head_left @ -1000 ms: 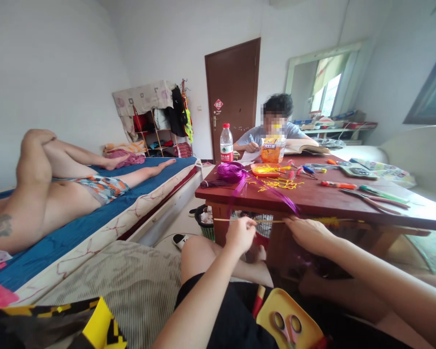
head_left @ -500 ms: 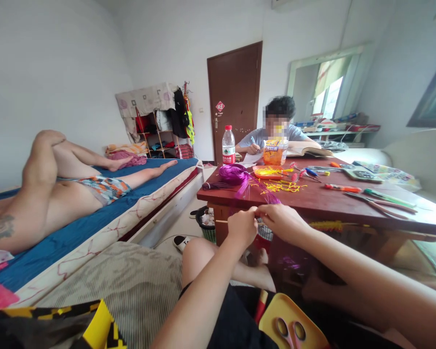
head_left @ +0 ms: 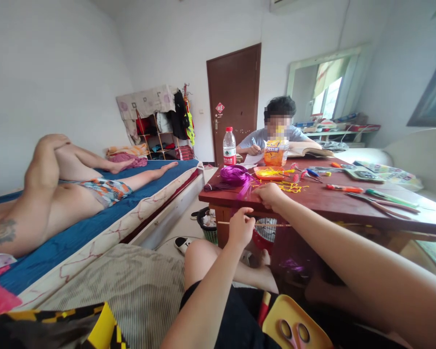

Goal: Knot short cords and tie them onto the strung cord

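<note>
My left hand (head_left: pixel 241 227) is closed around a thin wooden stick (head_left: pixel 223 223), which runs roughly level and pokes out on both sides of the fist. Over the table's front edge, my right hand (head_left: pixel 271 196) has its fingers bent together, tips close to loose purple strands (head_left: pixel 245 193). Whatever lies between those fingertips is too small to make out. Behind them rests a bundle of purple thread (head_left: pixel 235 175). Yellow pieces (head_left: pixel 288 186) lie scattered beside an orange tray (head_left: pixel 269 173). Pink-handled scissors (head_left: pixel 294 334) sit in a yellow tray (head_left: pixel 314 320) at my lap.
Pliers (head_left: pixel 383 206), a red-handled tool (head_left: pixel 343 188) and a bottle (head_left: pixel 229 148) are on the brown table (head_left: pixel 349 208). Across it, a person (head_left: pixel 250 138) writes. Another person (head_left: pixel 54 198) lies on the bed (head_left: pixel 145 186) at left. A basket (head_left: pixel 208 225) stands below.
My right hand has moved up and away from my left hand, toward the table edge. More of the stick now shows to the right of my left hand, which stays close to where it was.
</note>
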Available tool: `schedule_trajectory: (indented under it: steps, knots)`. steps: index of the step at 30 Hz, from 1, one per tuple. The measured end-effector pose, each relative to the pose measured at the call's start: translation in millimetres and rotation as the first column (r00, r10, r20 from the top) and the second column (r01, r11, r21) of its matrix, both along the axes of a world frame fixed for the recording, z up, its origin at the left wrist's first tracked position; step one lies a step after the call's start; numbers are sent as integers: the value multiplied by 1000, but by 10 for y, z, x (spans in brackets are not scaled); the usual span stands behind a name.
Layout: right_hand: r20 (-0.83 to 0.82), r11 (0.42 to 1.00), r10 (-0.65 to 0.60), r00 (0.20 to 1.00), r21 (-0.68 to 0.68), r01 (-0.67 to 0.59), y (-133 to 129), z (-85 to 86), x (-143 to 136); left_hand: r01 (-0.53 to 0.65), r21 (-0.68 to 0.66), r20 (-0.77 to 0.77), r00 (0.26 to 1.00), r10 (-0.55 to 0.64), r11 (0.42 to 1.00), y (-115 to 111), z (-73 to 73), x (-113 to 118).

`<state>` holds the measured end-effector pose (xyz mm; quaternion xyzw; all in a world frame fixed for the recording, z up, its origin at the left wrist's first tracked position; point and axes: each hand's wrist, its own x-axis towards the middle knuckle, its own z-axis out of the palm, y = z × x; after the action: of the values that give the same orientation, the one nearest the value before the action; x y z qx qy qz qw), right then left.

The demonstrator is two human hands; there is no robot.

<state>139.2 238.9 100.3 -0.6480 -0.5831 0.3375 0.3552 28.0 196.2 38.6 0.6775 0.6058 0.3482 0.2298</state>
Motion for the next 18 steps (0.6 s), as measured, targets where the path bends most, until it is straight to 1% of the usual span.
schedule_trajectory:
  steps: [2,4,7,10,13,16,18]
  knots:
    - [-8,997,-5,1000,-75,4,-11,58,29,-38,-6,39,999,38,999,10,14,31]
    - [-20,994,0,1000,-108,-2,-44,92,49,-84,-35,53,995,85,996,-3,29,45]
    - [-37,993,35,999,-111,-39,-146,53,64,-81,-121,55,995,88,989,-40,40,53]
    - [-55,991,90,994,-97,-95,-347,-95,96,-5,-204,118,993,30,979,-58,52,87]
    - [-78,983,152,985,-89,-159,-642,-303,138,95,-262,267,964,-23,960,-39,124,143]
    - [-113,971,229,967,-42,-235,-896,-462,108,218,-314,455,889,-55,924,9,295,157]
    - [-130,966,259,957,55,-254,-961,-464,46,303,-340,570,819,-61,891,44,442,110]
